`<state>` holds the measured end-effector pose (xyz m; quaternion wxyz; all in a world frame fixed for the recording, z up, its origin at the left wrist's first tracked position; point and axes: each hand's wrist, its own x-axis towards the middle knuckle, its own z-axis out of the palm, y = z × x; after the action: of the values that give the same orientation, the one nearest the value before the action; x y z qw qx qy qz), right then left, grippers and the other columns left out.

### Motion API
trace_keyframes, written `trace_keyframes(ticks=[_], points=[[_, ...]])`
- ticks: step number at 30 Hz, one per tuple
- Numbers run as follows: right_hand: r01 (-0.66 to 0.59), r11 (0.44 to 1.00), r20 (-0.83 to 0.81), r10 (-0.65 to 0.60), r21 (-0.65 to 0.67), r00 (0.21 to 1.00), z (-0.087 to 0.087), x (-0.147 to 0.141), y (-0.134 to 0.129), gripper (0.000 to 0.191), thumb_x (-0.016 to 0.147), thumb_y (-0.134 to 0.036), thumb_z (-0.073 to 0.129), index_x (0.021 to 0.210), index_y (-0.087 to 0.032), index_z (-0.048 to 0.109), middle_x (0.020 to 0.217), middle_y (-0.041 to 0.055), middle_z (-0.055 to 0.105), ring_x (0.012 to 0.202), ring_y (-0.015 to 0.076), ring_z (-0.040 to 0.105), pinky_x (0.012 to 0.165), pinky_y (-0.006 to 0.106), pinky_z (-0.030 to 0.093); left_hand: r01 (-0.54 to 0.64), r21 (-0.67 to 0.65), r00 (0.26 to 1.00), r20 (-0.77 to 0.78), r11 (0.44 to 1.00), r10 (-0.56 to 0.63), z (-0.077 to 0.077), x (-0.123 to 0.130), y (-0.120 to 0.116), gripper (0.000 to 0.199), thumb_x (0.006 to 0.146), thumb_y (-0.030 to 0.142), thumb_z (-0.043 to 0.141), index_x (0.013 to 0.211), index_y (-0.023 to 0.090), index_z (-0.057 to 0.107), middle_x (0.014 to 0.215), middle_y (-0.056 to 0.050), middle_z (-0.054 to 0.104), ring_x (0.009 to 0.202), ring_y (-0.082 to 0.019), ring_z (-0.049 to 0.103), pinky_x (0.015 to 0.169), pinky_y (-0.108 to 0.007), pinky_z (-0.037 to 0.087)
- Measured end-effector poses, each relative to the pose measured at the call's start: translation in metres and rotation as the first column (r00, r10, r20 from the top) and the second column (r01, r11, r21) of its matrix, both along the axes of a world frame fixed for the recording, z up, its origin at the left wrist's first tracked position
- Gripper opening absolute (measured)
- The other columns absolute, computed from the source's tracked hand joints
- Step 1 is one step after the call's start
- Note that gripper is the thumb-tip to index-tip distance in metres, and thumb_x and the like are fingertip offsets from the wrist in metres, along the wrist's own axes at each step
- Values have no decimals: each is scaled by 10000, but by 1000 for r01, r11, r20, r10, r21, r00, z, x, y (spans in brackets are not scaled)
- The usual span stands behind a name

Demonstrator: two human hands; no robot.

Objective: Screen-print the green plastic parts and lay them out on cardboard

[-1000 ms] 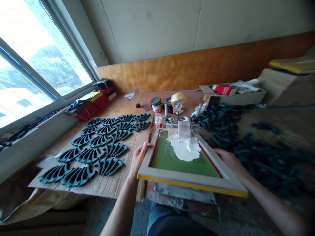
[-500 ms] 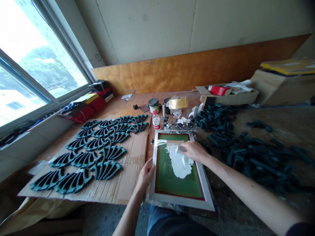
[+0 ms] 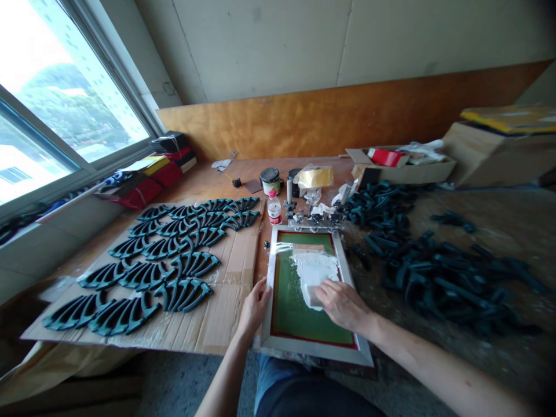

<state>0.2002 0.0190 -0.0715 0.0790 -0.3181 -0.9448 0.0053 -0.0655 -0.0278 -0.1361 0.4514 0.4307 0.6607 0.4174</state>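
Observation:
An aluminium-framed printing screen point(image 3: 361, 355) with green mesh lies in front of me. White ink point(image 3: 306, 267) covers a patch in its middle. My right hand point(image 3: 343, 302) is closed around a small ink-coated squeegee point(image 3: 313, 294), which meets the mesh at the near end of the patch. My left hand point(image 3: 256, 304) grips the left side of the frame, fingers on its edge. A tan strip point(image 3: 308, 248) lies across the mesh beyond the ink, beside clear tape at the left. Metal hinge clamps point(image 3: 310, 218) are at the screen's far end.
Rows of dark green fan-shaped parts point(image 3: 125, 313) lie on a cardboard sheet point(image 3: 232, 313) at left. Loose dark parts point(image 3: 443, 284) are heaped at right. Behind the screen stand a bottle point(image 3: 274, 209), an ink tin point(image 3: 271, 182) and a tape roll point(image 3: 313, 177). Cartons point(image 3: 495, 153) sit far right.
My right hand has drawn the squeegee toward me, from the far part of the ink patch to its near end. The left hand stays on the frame. The view has shifted slightly.

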Motion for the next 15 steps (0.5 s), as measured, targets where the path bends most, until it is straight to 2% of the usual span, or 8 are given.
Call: trace_keyframes(ticks=[3, 6, 9, 12, 15], points=[[-156, 985, -2, 156, -67, 988, 16, 19, 4, 158, 781, -57, 477, 799, -183, 570, 795, 44, 622, 785, 197, 558, 656, 300, 412, 15, 1, 1000, 5, 1000, -15, -5, 0, 0, 548, 824, 510, 550, 1244, 161, 592, 876, -78, 714, 790, -221, 651, 765, -313, 490], [-103, 980, -47, 97, -167, 994, 23, 24, 18, 103, 814, -115, 529, 774, -203, 566, 784, 15, 623, 782, 182, 560, 654, 281, 414, -4, 7, 1000, 5, 1000, 4, -6, 0, 0, 549, 815, 515, 564, 1230, 158, 602, 855, -77, 713, 771, -219, 651, 759, -311, 493], [0, 997, -140, -11, -78, 990, 9, 17, 19, 158, 822, -80, 495, 852, -188, 608, 840, 46, 632, 846, 201, 564, 706, 297, 441, -14, 18, 1000, 26, 1000, 13, -6, -1, 0, 560, 800, 525, 582, 1217, 152, 610, 858, -78, 716, 772, -217, 654, 741, -307, 498], [-66, 997, -206, 73, 42, 976, -10, 16, 3, 298, 816, -31, 415, 972, -163, 633, 915, 83, 644, 893, 210, 569, 760, 320, 464, 4, 18, 999, 53, 1000, -5, -6, -2, 0, 618, 801, 546, 573, 1252, 123, 580, 860, -86, 719, 769, -221, 659, 707, -309, 502], [-151, 988, -194, 146, -13, 970, -10, 24, -7, 297, 808, -50, 438, 984, -174, 643, 908, 72, 653, 877, 203, 581, 743, 306, 474, 9, 6, 998, 56, 1000, -10, -6, -2, 0, 641, 799, 554, 573, 1269, 118, 571, 851, -86, 719, 772, -225, 659, 695, -315, 502]])
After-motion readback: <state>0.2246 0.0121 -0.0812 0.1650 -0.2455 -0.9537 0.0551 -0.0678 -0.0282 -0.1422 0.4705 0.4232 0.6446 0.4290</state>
